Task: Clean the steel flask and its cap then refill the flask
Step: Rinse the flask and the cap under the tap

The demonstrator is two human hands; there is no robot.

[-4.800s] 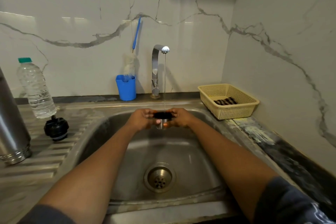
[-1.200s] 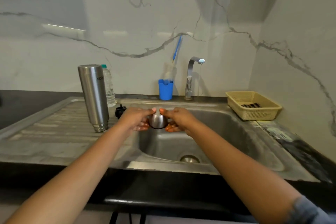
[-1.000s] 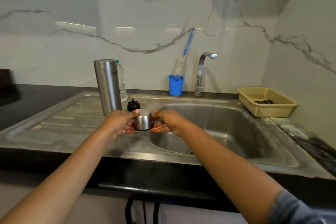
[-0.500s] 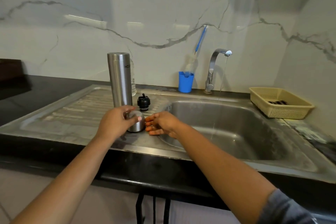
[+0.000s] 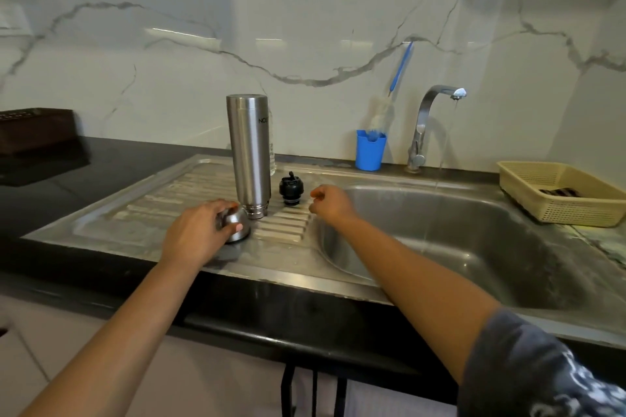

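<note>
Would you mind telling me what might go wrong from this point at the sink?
The left hand holds the steel cap right beside the tall flask, which stands on the ridged drainboard; a nudge could topple it. The tap is running with neither hand under it, so water may be wasted or splash.

The tall cylindrical brushed-steel flask (image 5: pixel 250 152) stands on the ribbed steel drainboard (image 5: pixel 162 200), narrower end down. Its small rounded steel cap (image 5: pixel 238 225) sits just beside the flask's foot, gripped by the left hand (image 5: pixel 194 234). The black plastic stopper (image 5: pixel 290 191) stands just right of the flask.
</note>
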